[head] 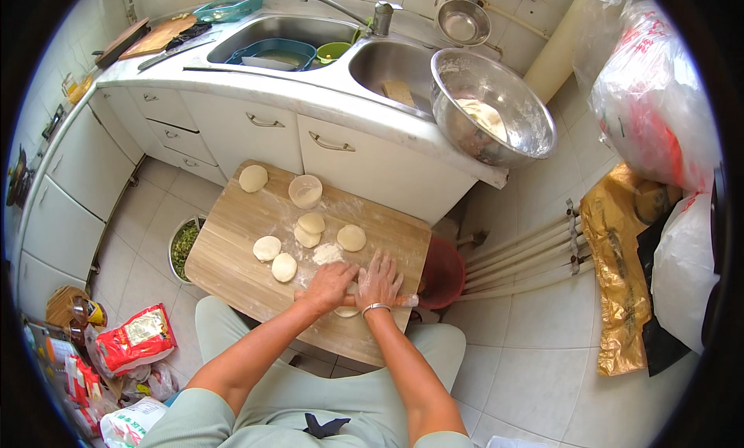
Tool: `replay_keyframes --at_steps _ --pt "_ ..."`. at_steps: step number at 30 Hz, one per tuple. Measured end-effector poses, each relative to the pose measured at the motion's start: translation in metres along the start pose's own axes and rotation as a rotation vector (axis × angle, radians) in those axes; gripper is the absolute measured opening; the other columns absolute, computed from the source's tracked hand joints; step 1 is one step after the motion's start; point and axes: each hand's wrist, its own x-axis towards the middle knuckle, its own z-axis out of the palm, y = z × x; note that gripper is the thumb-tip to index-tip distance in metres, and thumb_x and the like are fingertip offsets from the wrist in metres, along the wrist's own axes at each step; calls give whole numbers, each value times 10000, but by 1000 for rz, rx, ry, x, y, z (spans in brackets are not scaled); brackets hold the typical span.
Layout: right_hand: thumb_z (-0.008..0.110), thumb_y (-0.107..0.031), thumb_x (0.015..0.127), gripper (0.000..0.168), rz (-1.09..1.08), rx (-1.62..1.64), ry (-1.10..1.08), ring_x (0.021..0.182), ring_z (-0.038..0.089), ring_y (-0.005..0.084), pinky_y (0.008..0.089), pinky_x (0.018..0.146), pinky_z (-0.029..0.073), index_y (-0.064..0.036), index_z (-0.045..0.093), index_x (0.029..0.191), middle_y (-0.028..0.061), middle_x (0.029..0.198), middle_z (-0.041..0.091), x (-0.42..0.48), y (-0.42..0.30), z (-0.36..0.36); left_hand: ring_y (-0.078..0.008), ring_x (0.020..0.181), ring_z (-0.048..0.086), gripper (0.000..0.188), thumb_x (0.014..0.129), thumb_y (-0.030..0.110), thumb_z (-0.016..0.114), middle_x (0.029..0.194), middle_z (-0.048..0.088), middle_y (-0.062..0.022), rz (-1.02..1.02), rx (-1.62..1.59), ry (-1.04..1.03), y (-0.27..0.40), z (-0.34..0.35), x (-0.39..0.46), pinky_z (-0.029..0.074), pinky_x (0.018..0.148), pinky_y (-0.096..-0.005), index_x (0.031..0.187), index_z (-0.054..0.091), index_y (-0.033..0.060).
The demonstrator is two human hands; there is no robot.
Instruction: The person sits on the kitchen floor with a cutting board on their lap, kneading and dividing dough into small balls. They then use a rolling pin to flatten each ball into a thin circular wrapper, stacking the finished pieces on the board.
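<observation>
My left hand [331, 286] and my right hand [378, 280] hold down a wooden rolling pin [407, 300] near the front right of a floured wooden board [232, 233]. The right fingers are spread beyond the pin. A flat dough piece [347, 312] lies under the pin, partly hidden. Ahead of my hands are a heap of flour [327, 253] and several dough discs: one at right [351, 237], two overlapping, the upper one [311, 222] over the lower, and two at left, one [267, 248] behind the other [284, 268]. A rounder dough piece [253, 179] sits at the far left corner, with a small cup [305, 191] to its right.
A steel bowl [523, 140] holding dough rests at the counter's right end, beside the double sink [279, 26]. Left of the board, a bowl of chopped greens [186, 247] stands on the floor; a red bucket [443, 273] is at its right. Pipes [523, 256] and hanging bags [651, 99] are farther right.
</observation>
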Motion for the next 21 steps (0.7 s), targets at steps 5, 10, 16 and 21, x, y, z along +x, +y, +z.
replay_keyframes --at_steps 5,10,16,21 --pt "512 -380 876 659 -171 -90 -127 1361 227 307 568 1061 182 -69 293 1414 151 1463 274 -80 13 -12 -346 983 553 259 692 129 648 1077 584 -181 -63 -95 -140 -3 -3 -15 450 816 -415 933 628 38" --pt "519 -363 870 637 -198 -115 -103 1349 248 323 565 1063 169 -68 328 1400 169 1451 293 -95 17 -12 -389 857 573 138 696 51 578 916 605 -232 -504 -281 -142 -9 -16 -30 451 735 -440 827 580 10" --pt "525 -335 865 610 -99 -75 5 1345 265 337 579 1052 188 -116 340 1404 159 1456 299 -17 -19 8 -406 835 591 182 678 11 536 830 612 -245 -533 -290 -147 -8 -32 -21 450 713 -454 857 555 -11" --pt "499 -327 878 611 -131 -65 135 1353 263 311 573 1057 186 -116 310 1419 145 1463 298 43 -37 16 -374 884 616 250 712 136 606 909 652 -218 -527 -235 -155 -12 -23 7 483 761 -424 931 660 26"
